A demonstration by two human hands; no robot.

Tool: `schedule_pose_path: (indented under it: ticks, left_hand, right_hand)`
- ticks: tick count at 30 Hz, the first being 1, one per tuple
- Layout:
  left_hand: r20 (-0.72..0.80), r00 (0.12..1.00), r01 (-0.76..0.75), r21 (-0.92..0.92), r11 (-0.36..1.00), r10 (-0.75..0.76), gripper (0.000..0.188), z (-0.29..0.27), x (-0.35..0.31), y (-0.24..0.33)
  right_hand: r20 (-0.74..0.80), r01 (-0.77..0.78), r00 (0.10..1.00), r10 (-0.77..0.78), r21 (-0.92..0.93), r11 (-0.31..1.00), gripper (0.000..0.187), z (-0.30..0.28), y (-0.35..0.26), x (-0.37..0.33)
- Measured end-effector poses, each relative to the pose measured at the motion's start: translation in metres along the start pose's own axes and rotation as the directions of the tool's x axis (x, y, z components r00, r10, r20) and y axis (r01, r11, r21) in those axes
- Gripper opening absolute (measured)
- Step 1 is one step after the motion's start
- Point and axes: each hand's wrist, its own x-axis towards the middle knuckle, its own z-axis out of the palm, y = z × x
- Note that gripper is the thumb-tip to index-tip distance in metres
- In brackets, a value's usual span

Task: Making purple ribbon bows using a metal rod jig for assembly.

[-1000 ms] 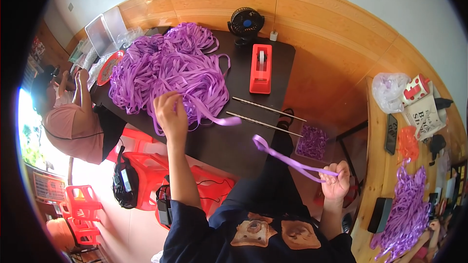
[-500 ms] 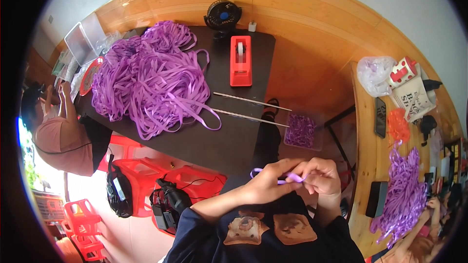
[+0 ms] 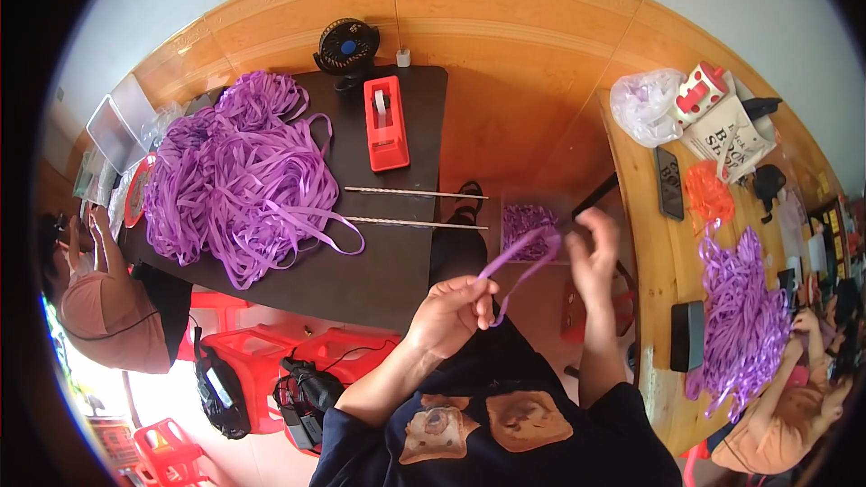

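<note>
My left hand (image 3: 454,314) is closed, pinching a narrow purple ribbon (image 3: 516,255) between thumb and fingers. From that pinch the ribbon stretches up and right in a long loop over my lap. My right hand (image 3: 595,257), slightly blurred, is raised just beyond the loop's far end. Its curved fingers stand apart, and no ribbon shows between them. Under the loop's far end, down low, sits a clear bin (image 3: 559,251) of small purple ribbon pieces (image 3: 528,221). A large heap of purple ribbon (image 3: 244,171) covers much of the dark table (image 3: 388,280) to the left.
Two thin rods (image 3: 415,222) stick out past the dark table's edge, near a red tape dispenser (image 3: 388,149) and a black fan (image 3: 347,48). On the right, a wooden table (image 3: 663,406) carries more purple ribbon (image 3: 744,316), a phone and bags. People sit at both sides.
My hands have moved apart; the right one went up and away from the ribbon, the left slightly left. The ribbon now extends as an open loop. The whole view has shifted.
</note>
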Motion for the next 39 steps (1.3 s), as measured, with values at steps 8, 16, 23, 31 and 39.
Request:
schedule_pose_path:
  ticks: [8, 16, 23, 31, 39]
  left_hand:
    - [-0.121, 0.992, 0.022, -0.106, 0.994, -0.035, 0.023, 0.011, 0.02, -0.003]
    - [-0.377, 0.926, 0.043, 0.037, 0.998, -0.026, 0.028, -0.032, 0.015, -0.037]
    - [-0.059, 0.907, -0.184, 0.835, 0.519, 0.417, 0.032, -0.034, 0.003, -0.059]
    - [0.005, 1.0, 0.006, 0.466, 0.885, -0.01, 0.013, -0.027, 0.031, -0.042]
    - [-0.021, 0.995, 0.099, 0.43, 0.897, -0.1, 0.016, -0.019, 0.027, -0.033]
  right_hand:
    - [0.758, -0.749, 0.644, 0.107, 0.596, 0.29, 0.044, 0.022, -0.072, -0.078]
    - [0.628, -0.363, 0.778, -0.021, 0.476, 0.801, 0.01, -0.015, -0.056, -0.025]
    - [0.647, -0.14, 0.75, -0.14, 0.362, 0.921, 0.011, -0.02, -0.058, -0.007]
    - [0.688, -0.135, 0.696, -0.205, 0.406, 0.904, 0.015, -0.018, -0.06, 0.004]
    - [0.686, -0.18, 0.691, -0.229, 0.47, 0.864, 0.007, -0.017, -0.058, -0.003]
